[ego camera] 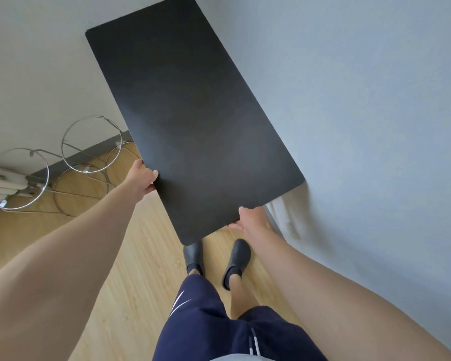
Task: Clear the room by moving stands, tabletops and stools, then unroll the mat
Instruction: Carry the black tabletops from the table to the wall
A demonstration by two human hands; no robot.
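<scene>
A large black rectangular tabletop (193,121) is held up in front of me, tilted, its far end pointing toward the room's corner. My left hand (142,178) grips its left long edge near the close end, thumb on top. My right hand (250,220) grips the short near edge, thumb on the top face and fingers underneath. The board hides the floor and wall base behind it.
Two chrome wire ring stands (91,144) (17,178) sit on the wood floor (130,269) against the left wall. A folded pale object (3,183) lies behind them. A blue-grey wall (362,113) runs close on the right. My feet in black shoes (238,256) stand below the board.
</scene>
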